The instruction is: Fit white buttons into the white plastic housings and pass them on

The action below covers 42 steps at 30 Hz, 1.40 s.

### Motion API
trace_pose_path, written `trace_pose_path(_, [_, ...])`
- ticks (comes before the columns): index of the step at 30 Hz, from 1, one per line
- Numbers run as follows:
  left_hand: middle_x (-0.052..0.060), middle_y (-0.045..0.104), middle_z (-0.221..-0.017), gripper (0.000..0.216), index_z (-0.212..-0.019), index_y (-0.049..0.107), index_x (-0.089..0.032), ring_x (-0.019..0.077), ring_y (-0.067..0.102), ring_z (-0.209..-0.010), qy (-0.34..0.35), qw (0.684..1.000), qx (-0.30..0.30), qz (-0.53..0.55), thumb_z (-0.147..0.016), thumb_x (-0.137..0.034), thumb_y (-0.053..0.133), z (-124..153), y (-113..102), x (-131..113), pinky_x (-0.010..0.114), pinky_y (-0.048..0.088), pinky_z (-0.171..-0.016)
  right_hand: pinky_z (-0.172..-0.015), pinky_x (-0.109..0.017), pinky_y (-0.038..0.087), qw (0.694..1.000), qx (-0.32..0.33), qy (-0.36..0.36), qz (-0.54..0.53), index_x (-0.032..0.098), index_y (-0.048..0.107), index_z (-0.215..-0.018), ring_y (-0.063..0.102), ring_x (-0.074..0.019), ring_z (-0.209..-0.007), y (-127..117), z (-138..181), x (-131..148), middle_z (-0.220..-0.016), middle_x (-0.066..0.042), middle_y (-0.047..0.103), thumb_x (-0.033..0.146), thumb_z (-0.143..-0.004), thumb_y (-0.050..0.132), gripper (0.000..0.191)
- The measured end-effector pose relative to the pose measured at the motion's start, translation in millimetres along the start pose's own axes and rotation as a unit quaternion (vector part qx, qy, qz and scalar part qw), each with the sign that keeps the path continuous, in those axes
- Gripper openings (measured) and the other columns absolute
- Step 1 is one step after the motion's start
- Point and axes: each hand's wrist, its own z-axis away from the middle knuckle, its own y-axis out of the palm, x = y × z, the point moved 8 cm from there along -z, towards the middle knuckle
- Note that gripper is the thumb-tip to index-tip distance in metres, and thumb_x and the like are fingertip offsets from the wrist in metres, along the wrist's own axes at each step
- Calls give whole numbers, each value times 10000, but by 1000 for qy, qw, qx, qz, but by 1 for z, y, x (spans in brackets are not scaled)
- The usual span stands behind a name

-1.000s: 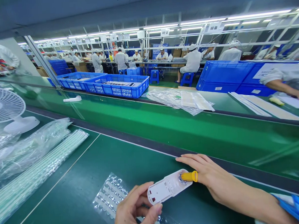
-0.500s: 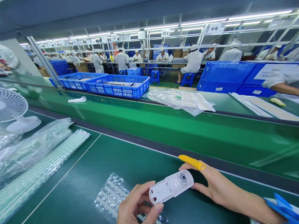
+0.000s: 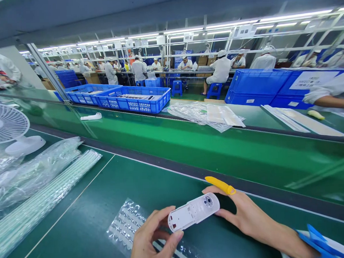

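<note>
A white oblong plastic housing (image 3: 194, 213) is held between my two hands above the dark green bench. It has a round, dark lens-like part near its right end and small slots at the left end. My left hand (image 3: 155, 240) pinches the left end between thumb and fingers. At the right end, the thumb and a finger of my right hand (image 3: 235, 208) grip the rounded edge. A yellow finger cot (image 3: 220, 184) covers my right index finger, which points away from the housing. Beneath my left hand lies a clear plastic sheet with white strips (image 3: 127, 222).
Plastic-wrapped strips (image 3: 49, 199) and a white fan (image 3: 21, 145) occupy the left. Beyond the bench runs a green conveyor belt (image 3: 161, 139) carrying a white part (image 3: 91, 116). Blue crates (image 3: 136, 101) stand past it. A co-worker's arm (image 3: 330, 97) reaches in at far right.
Both hands and the housing have shifted slightly left, and the housing is tilted a little differently. The white part on the belt has moved slightly right. My grip looks the same.
</note>
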Motion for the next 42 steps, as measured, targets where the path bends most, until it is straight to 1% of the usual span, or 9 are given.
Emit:
trace_pose_path(5, [-6, 651, -865, 529, -1180, 478, -314, 115, 603, -611, -13, 999, -51, -9, -688, -394, 653, -3, -13, 3, 171, 518, -483, -887, -380, 447, 995, -89, -21, -33, 246, 482, -1066, 567, -206, -1007, -21, -4, 16, -1081, -45, 612, 262, -807, 528, 264])
trace_pose_path(8, [2, 674, -762, 379, -1057, 595, -299, 149, 621, -591, 56, 990, -27, -123, -689, -370, 651, -5, -14, 2, 212, 538, -495, -877, -370, 455, 986, -154, -50, -45, 271, 466, -1065, 581, -202, -971, -39, -1, 40, -1048, -33, 616, 254, -805, 528, 269])
trace_pose_path(11, [20, 702, -678, 209, -894, 688, -301, 207, 653, -601, 139, 940, 58, -306, -695, -350, 644, 1, 0, 10, 300, 568, -571, -894, -385, 447, 982, -174, -67, -40, 298, 441, -1085, 576, -221, -979, -44, 6, 61, -1048, -42, 603, 260, -804, 524, 295])
trace_pose_path(15, [18, 716, -656, 207, -919, 690, -318, 232, 679, -632, 154, 877, 123, -438, -739, -344, 593, 10, 12, 32, 308, 576, -569, -907, -429, 442, 986, -163, -33, -27, 343, 393, -1133, 542, -265, -1041, -36, 16, 64, -1087, -42, 578, 309, -792, 536, 371])
trace_pose_path(22, [26, 729, -777, 340, -1043, 638, -325, 255, 682, -705, 165, 875, 109, -442, -707, -274, 619, 10, 16, 29, 306, 581, -541, -871, -403, 482, 988, -148, -4, -46, 425, 432, -1125, 565, -291, -1008, -34, 23, 55, -975, -2, 642, 337, -757, 547, 396])
trace_pose_path(28, [42, 702, -859, 231, -975, 643, -270, 210, 661, -776, 211, 892, 141, -375, -767, -214, 557, 8, 26, 1, 303, 560, -680, -850, -352, 479, 989, -139, -40, -22, 288, 489, -1056, 596, -228, -955, -43, 4, 61, -1029, -33, 632, 287, -776, 538, 285])
trace_pose_path(32, [45, 632, -830, 185, -916, 619, -217, 186, 600, -764, 206, 904, 148, -345, -790, -139, 508, 7, 28, -12, 333, 530, -676, -790, -359, 495, 984, -138, 37, 110, 223, 553, -934, 618, -236, -891, -50, -34, 15, -946, -41, 663, 264, -734, 544, 205])
trace_pose_path(37, [33, 614, -811, 137, -863, 626, -213, 185, 561, -743, 223, 879, 194, -374, -800, -141, 529, 10, 37, -13, 354, 483, -660, -650, -424, 489, 958, -168, 147, 183, 133, 595, -883, 632, -299, -747, -68, -63, -66, -832, -119, 657, 215, -733, 538, 180])
trace_pose_path(42, [28, 612, -850, 119, -876, 632, -208, 185, 543, -785, 232, 863, 245, -376, -835, -205, 521, 15, 46, -11, 347, 445, -676, -669, -383, 482, 946, -170, 175, 214, 123, 588, -865, 621, -234, -752, -79, -63, -97, -825, -90, 649, 186, -732, 576, 147])
